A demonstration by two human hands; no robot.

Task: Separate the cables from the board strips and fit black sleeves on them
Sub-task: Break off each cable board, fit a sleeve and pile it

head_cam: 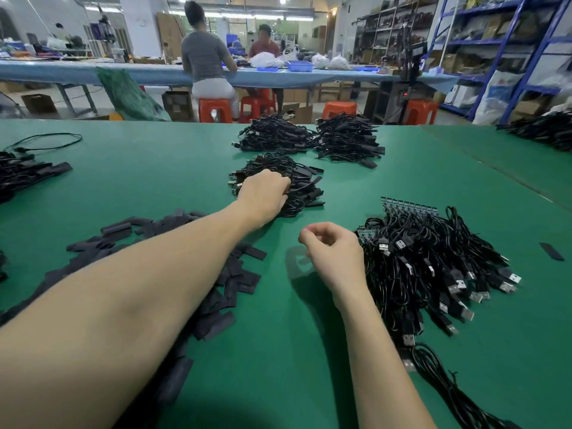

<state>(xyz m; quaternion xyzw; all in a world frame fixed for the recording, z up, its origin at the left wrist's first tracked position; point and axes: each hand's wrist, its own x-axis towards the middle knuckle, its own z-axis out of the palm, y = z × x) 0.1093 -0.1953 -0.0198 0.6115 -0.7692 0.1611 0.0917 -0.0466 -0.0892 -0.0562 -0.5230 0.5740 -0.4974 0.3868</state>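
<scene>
Your left hand reaches onto sleeved cable pile, fingers curled into it (grip unclear). Your right hand hovers, loosely curled, holding nothing. Green surface: loose black sleeves under left forearm; cables on board strips right. Workshop shelving behind.

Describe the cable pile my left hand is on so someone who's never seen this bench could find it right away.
Start at the green table and look to its middle, past the scattered black sleeves. Three black cable piles sit there, two side by side at the far edge and one nearer. It is the nearer one, the only one with the left hand resting on it.
</scene>
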